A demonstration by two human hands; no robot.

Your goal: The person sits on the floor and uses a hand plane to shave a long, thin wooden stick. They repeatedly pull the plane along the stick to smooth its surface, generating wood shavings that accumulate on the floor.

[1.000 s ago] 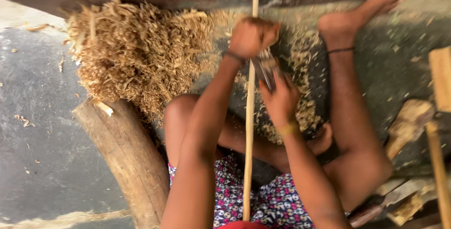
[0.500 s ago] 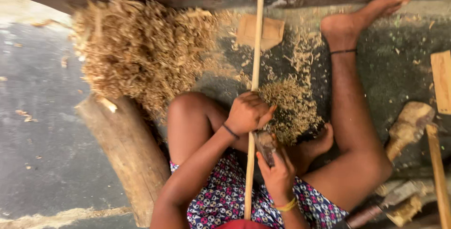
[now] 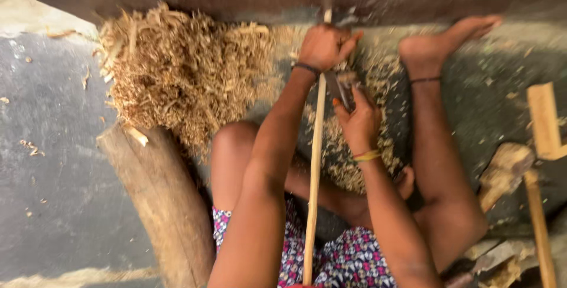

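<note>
A long thin wooden stick (image 3: 313, 187) runs from my lap up toward the dark wall. My left hand (image 3: 325, 46) grips the stick near its far end. My right hand (image 3: 358, 124) holds a small metal blade tool (image 3: 341, 87) against the stick just below the left hand. Wood shavings (image 3: 354, 164) lie on the ground under both hands, between my bent legs. My right foot (image 3: 449, 43) rests against the base of the wall.
A big heap of pale wood shavings (image 3: 183, 81) lies at the left against the wall. A thick log (image 3: 162, 199) lies beside my left knee. Wooden pieces and a mallet-like block (image 3: 508, 167) sit at the right, with a plank (image 3: 543, 119).
Both hands slid back up the stick toward the wall after having drawn down toward my lap half a second ago; the blade tool moved with the right hand.
</note>
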